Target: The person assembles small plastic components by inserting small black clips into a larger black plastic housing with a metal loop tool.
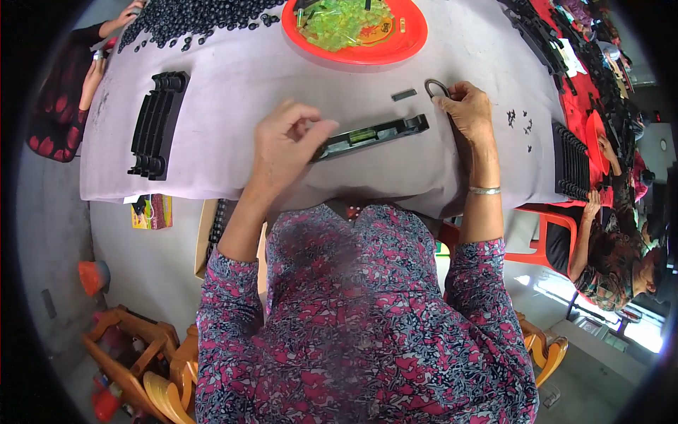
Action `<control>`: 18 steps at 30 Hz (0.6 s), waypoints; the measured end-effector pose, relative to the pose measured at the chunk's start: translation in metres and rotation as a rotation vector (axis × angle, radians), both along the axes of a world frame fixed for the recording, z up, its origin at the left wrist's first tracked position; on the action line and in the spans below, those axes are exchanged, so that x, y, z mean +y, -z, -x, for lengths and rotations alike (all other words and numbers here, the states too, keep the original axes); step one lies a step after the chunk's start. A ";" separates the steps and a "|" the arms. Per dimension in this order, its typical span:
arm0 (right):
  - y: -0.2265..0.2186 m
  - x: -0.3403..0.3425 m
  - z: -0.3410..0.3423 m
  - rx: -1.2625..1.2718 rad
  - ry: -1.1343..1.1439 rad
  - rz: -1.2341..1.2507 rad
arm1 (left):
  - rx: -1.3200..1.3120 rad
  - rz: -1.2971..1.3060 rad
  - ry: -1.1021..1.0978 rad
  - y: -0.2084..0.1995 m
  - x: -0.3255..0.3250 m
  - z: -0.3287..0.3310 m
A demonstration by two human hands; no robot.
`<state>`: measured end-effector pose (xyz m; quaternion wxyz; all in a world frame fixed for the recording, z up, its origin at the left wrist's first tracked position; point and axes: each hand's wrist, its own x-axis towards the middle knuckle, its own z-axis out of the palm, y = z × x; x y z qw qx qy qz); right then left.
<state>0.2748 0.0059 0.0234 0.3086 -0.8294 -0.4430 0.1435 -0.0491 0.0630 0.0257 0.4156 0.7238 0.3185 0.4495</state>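
A small yellow and red cardboard box with dark print (151, 211) lies on the grey floor (141, 261), just under the hanging left edge of the pale cloth-covered worktop (233, 92); no screens show

There is one view. The camera sits on the person's head and looks straight down, close over the patterned pink and grey blouse (367, 318). It faces forward across the grey cloth-covered desk (233, 99), which fills the top half. The round lens bends straight edges near the rim, and the corners are dark.
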 end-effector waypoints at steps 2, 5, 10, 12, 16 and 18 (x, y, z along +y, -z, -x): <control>0.003 0.001 -0.002 0.010 -0.020 -0.045 | 0.142 -0.018 0.019 -0.013 -0.008 -0.001; 0.007 0.005 -0.007 0.157 -0.098 -0.077 | 0.264 -0.295 0.085 -0.013 -0.013 -0.005; -0.027 -0.004 0.033 0.358 -0.052 -0.115 | 0.407 -0.359 0.115 -0.002 -0.014 -0.003; -0.028 -0.005 0.039 0.390 -0.069 -0.243 | 0.433 -0.367 0.125 0.000 -0.013 -0.003; -0.074 -0.018 0.053 0.957 -0.094 -0.490 | 0.404 -0.358 0.157 0.000 -0.010 -0.003; -0.094 -0.020 0.056 1.224 -0.324 -0.637 | 0.406 -0.354 0.165 0.001 -0.010 -0.003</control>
